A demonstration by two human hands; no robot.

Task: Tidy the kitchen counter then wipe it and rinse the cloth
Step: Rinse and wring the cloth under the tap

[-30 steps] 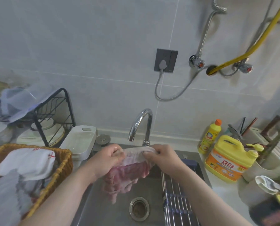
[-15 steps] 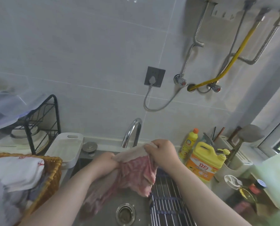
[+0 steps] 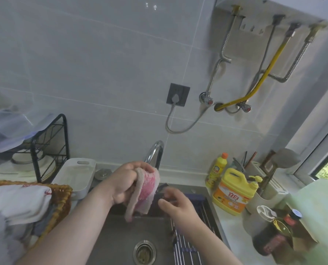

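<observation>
One cloth point(image 3: 145, 192), long axis vertical, tail down, in clenched left hand point(image 3: 127, 182); right hand point(image 3: 176, 205) loose.

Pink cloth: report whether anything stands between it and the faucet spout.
Nothing visible does. The pink cloth hangs from the left hand directly in front of the faucet, over the sink; the right hand is off to its right, empty.

Pink-white cloth point(image 3: 144, 194) bunched, hanging from left hand point(image 3: 126, 183) over sink point(image 3: 119, 238).

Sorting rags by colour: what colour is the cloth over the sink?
The cloth is pink with an off-white edge, clearest in the head view, in the left hand.
</observation>
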